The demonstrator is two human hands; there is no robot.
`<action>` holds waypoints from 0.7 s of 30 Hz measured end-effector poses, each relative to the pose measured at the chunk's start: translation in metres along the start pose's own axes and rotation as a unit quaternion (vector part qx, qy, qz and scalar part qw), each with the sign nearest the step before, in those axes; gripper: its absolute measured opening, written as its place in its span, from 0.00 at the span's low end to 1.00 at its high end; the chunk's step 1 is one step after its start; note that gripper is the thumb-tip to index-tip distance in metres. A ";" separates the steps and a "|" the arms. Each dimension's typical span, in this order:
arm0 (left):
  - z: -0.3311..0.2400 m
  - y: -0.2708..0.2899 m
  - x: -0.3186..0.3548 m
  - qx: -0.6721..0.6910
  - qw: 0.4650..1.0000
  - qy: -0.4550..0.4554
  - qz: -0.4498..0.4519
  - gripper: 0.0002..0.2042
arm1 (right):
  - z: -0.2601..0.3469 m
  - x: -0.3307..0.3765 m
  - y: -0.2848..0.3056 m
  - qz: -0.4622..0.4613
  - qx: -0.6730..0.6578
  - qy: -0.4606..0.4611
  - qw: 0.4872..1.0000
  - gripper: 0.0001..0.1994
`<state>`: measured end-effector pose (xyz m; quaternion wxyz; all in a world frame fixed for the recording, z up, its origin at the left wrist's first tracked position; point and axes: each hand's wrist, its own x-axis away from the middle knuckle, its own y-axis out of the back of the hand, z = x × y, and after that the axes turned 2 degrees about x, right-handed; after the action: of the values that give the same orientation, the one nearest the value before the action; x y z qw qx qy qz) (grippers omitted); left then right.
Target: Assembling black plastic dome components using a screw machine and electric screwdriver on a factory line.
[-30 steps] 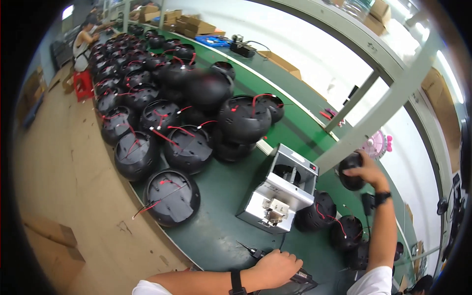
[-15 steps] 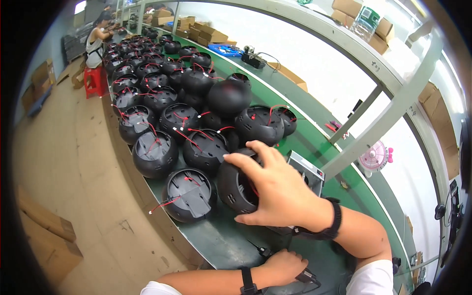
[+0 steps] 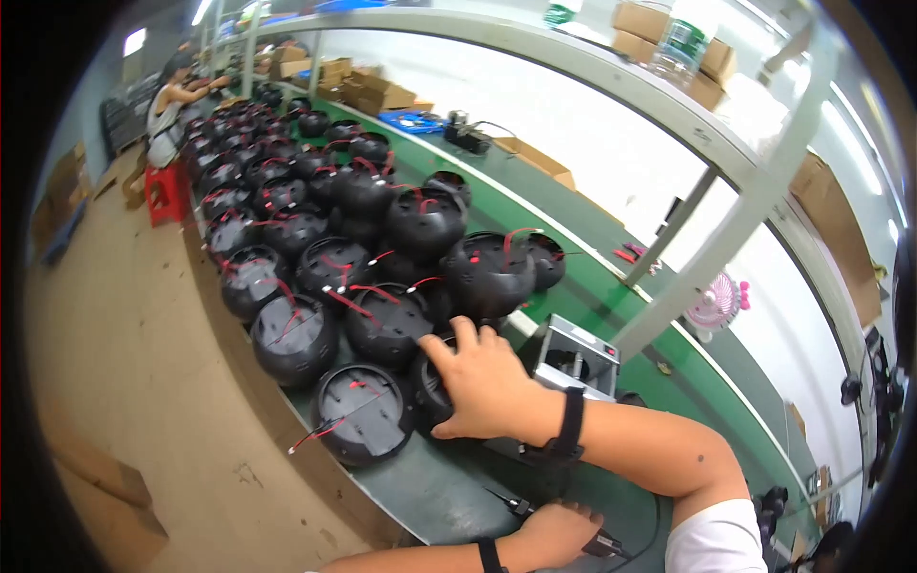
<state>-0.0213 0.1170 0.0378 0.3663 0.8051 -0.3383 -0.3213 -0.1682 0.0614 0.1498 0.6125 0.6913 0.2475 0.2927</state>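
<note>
My right hand (image 3: 492, 387) reaches across to the left and grips a black round housing (image 3: 426, 397), which rests on the green bench (image 3: 449, 487) next to another black housing with red wires (image 3: 363, 411). A dark band sits on that wrist. At the lower edge my left hand (image 3: 552, 531) is closed around a black corded hand tool (image 3: 602, 546). Just behind my right forearm stands a grey metal box fixture (image 3: 579, 357).
A big pile of black round housings with red wires (image 3: 315, 229) fills the bench to the far left. Another person (image 3: 170, 103) sits on a red stool (image 3: 164, 189) far away. A pink fan (image 3: 716, 304) stands at the right, and cardboard boxes (image 3: 95, 482) lie on the floor.
My right hand has carried a black housing from the far right across the metal fixture and lowered it beside the pile. My left hand has stayed on the tool.
</note>
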 end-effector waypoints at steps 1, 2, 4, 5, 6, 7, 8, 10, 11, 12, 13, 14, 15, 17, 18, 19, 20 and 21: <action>0.000 -0.001 -0.001 -0.002 1.000 -0.014 0.009 0.20 | -0.001 0.001 -0.007 -0.019 0.011 0.011 1.000 0.53; 0.000 -0.001 -0.001 -0.004 1.000 -0.003 0.002 0.19 | -0.004 0.002 -0.013 -0.025 0.012 0.020 0.999 0.54; -0.001 0.001 -0.002 -0.013 1.000 -0.004 0.006 0.19 | -0.005 0.004 -0.018 -0.011 -0.011 0.015 1.000 0.55; -0.001 0.003 -0.004 -0.016 1.000 -0.001 0.001 0.18 | -0.006 0.005 -0.021 0.004 -0.028 0.004 1.000 0.56; -0.002 0.004 -0.004 -0.019 1.000 0.004 -0.005 0.18 | -0.007 0.004 -0.025 0.020 -0.054 -0.007 0.998 0.57; -0.002 0.003 -0.006 -0.021 1.000 -0.008 0.007 0.18 | -0.010 0.003 -0.022 0.042 -0.087 -0.014 0.995 0.57; -0.001 0.001 -0.008 -0.022 1.000 -0.002 0.013 0.18 | -0.014 0.003 -0.019 0.062 -0.120 -0.020 0.991 0.56; -0.001 0.001 -0.010 -0.027 0.999 0.000 0.025 0.18 | -0.012 0.013 -0.020 0.017 -0.059 -0.024 0.998 0.56; -0.004 0.001 -0.009 -0.021 1.000 0.010 0.003 0.17 | -0.011 0.016 -0.020 -0.020 0.007 -0.019 1.000 0.55; -0.005 0.001 -0.006 -0.015 0.999 0.023 -0.020 0.16 | -0.014 0.018 -0.009 -0.024 0.004 -0.023 0.999 0.55; -0.006 0.003 -0.003 -0.018 0.999 0.021 -0.016 0.16 | -0.021 0.021 0.011 -0.030 -0.076 0.018 0.996 0.50; -0.009 0.008 -0.006 -0.019 1.000 0.009 -0.006 0.16 | -0.040 0.024 0.034 -0.039 -0.148 0.049 0.987 0.45; -0.010 0.009 -0.005 -0.018 1.000 0.007 -0.001 0.17 | -0.061 0.020 0.050 -0.085 -0.172 0.027 0.981 0.39; -0.008 0.002 -0.003 -0.010 1.000 0.022 0.000 0.17 | -0.112 -0.008 0.067 -0.184 -0.204 -0.069 0.959 0.25; -0.009 0.001 -0.002 -0.005 1.000 0.031 0.000 0.17 | -0.147 -0.030 0.064 -0.214 -0.182 -0.147 0.948 0.23; -0.010 0.004 -0.002 -0.007 1.000 0.030 0.008 0.17 | -0.175 -0.044 0.061 -0.241 -0.086 -0.223 0.941 0.20; -0.009 0.004 -0.001 -0.007 1.000 0.025 0.008 0.17 | -0.205 -0.061 0.054 -0.190 -0.071 -0.303 0.931 0.23; -0.009 0.003 -0.002 -0.004 1.000 0.021 0.010 0.17 | -0.230 -0.072 0.042 -0.157 -0.058 -0.364 0.916 0.28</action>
<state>-0.0160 0.1201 0.0458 0.3798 0.8069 -0.3371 -0.3016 -0.3824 0.1667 0.2024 0.7373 0.6656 0.0954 -0.0656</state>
